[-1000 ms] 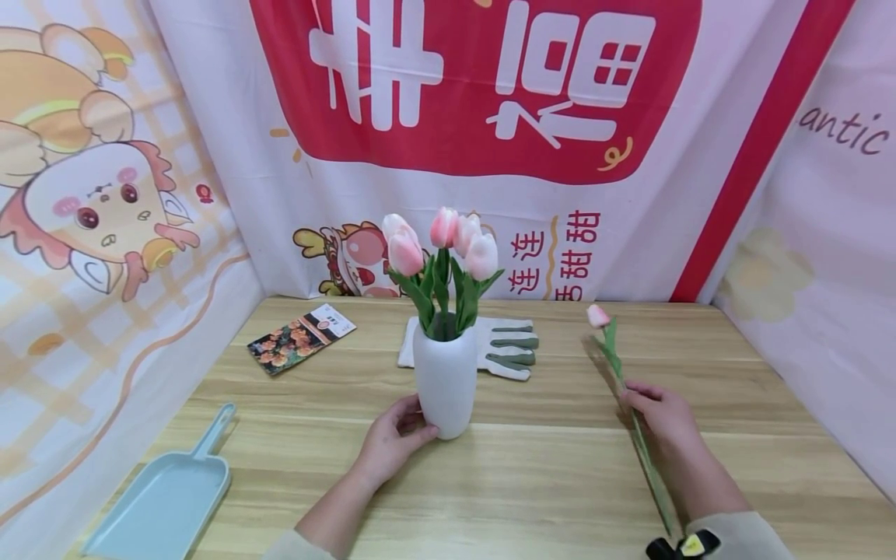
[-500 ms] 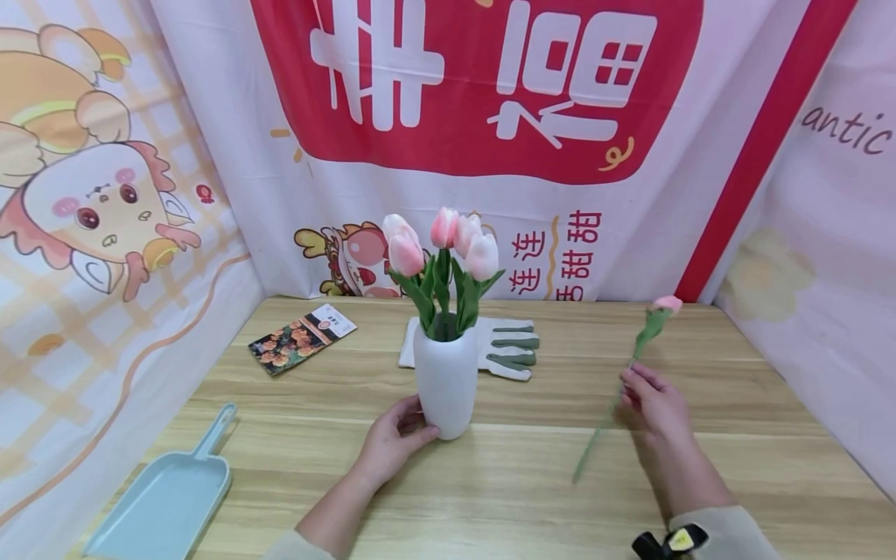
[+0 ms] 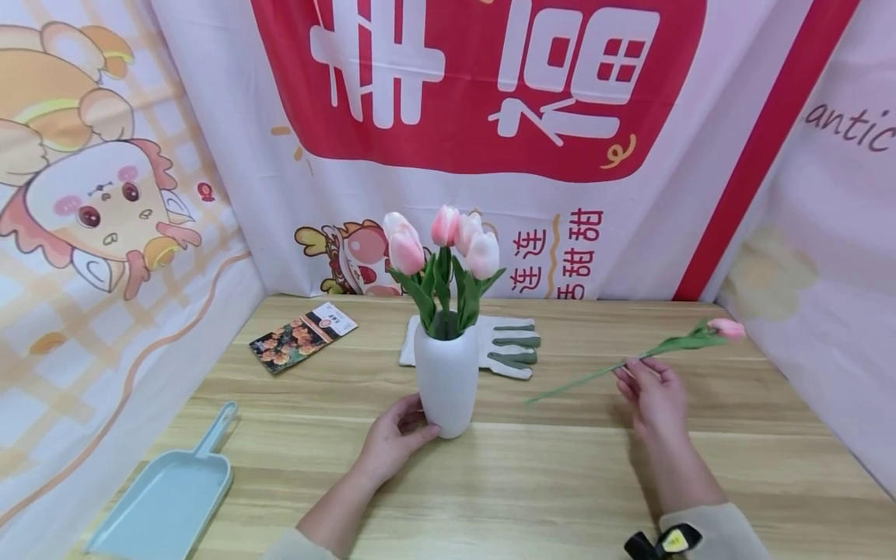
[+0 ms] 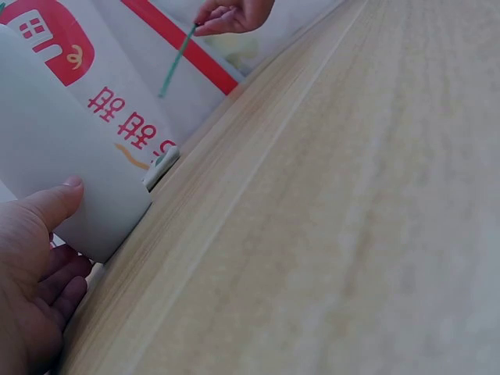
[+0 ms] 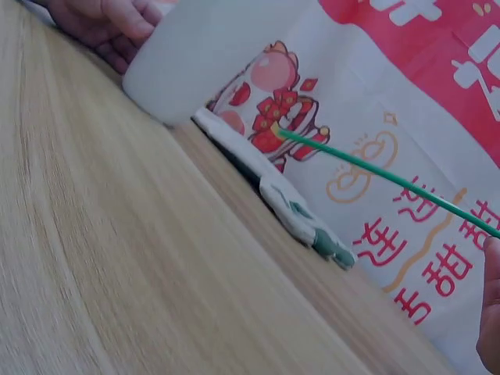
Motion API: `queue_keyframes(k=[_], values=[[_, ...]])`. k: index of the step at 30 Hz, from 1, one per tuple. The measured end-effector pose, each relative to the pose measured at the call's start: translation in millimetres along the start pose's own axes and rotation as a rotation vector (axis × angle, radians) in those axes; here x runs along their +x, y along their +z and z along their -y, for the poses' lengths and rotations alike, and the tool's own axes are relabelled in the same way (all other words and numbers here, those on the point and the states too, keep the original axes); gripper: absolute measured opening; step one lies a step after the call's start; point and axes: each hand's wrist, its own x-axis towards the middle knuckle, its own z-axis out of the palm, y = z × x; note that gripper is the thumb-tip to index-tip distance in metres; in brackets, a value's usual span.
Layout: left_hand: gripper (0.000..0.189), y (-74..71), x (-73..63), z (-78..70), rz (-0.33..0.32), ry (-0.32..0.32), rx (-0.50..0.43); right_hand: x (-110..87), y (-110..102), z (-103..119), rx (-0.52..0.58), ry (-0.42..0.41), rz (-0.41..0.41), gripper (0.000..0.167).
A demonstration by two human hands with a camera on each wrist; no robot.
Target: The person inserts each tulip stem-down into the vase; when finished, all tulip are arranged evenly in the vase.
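A white vase [image 3: 446, 385] stands upright on the wooden table, holding several pink and white tulips [image 3: 444, 245] with green leaves. My left hand [image 3: 393, 442] grips the vase low on its left side, thumb in front and fingers curled behind, as the left wrist view shows too. Off to the right, my right hand [image 3: 654, 397] pinches a single pink tulip [image 3: 689, 341] by its green stem. Its bloom points right and the stem's bare end reaches left toward the vase. In the right wrist view the stem [image 5: 391, 178] hangs above the table.
A white and green work glove [image 3: 509, 346] lies flat behind the vase. To the left are a flower-printed packet [image 3: 301, 339] and a light blue dustpan [image 3: 164, 498]. Printed cloth [image 3: 630, 233] hangs along the table's back and both sides.
My right hand has lifted the single tulip and turned it, its bloom swinging from upper left to the right and its stem end now toward the vase. My left hand stays on the vase.
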Motion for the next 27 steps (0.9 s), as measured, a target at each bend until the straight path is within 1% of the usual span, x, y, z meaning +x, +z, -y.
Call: queue_keyframes(k=[7, 13, 16, 20, 23, 27], values=[[0.058, -0.2, 2.1, 2.0, 0.009, 0.011, 0.009, -20.6, 16, 13, 0.137, -0.036, 0.022, 0.034], [0.058, -0.2, 1.5, 2.6, 0.011, 0.017, 0.007, -43.3, 36, 29, 0.256, -0.075, 0.049, 0.035], [0.058, -0.3, 2.2, 3.1, 0.009, 0.017, 0.009, -54.7, 47, 38, 0.286, -0.105, 0.051, 0.034], [0.058, -0.4, 2.9, 3.5, 0.007, 0.014, 0.007, -69.5, 61, 46, 0.296, -0.134, 0.049, 0.034], [0.058, -0.5, 2.5, 3.0, 0.007, 0.013, 0.007, -79.6, 71, 50, 0.304, -0.145, 0.060, 0.033], [0.058, -0.6, 1.9, 2.5, 0.007, 0.016, 0.015, -91.0, 84, 52, 0.351, -0.171, 0.087, 0.028]])
